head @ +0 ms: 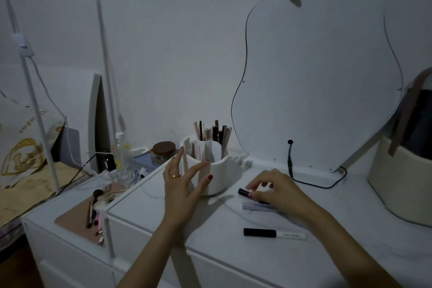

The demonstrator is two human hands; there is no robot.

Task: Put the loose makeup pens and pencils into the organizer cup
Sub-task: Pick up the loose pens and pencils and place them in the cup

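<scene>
Reaching over the tabletop [327, 252], the right hand [278, 192] curls its fingertips onto a dark pen [245, 192] lying crosswise, cap end pointing left toward the organizer cup [216, 170]. The left hand [181, 190] hovers just beside the cup, fingers spread, holding nothing. Another pen [274, 233] lies nearer the front edge.

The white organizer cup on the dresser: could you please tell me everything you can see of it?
The organizer cup is white, matte, seemingly plastic or ceramic, with curved partitions splitting it into compartments. It stands upright on the white dresser top, near the mirror's left edge. Its rear compartment holds a bunch of pencils, standing up; a few more sit front left. The left hand, fingers spread, is right in front of it; actual contact is unclear.
</scene>
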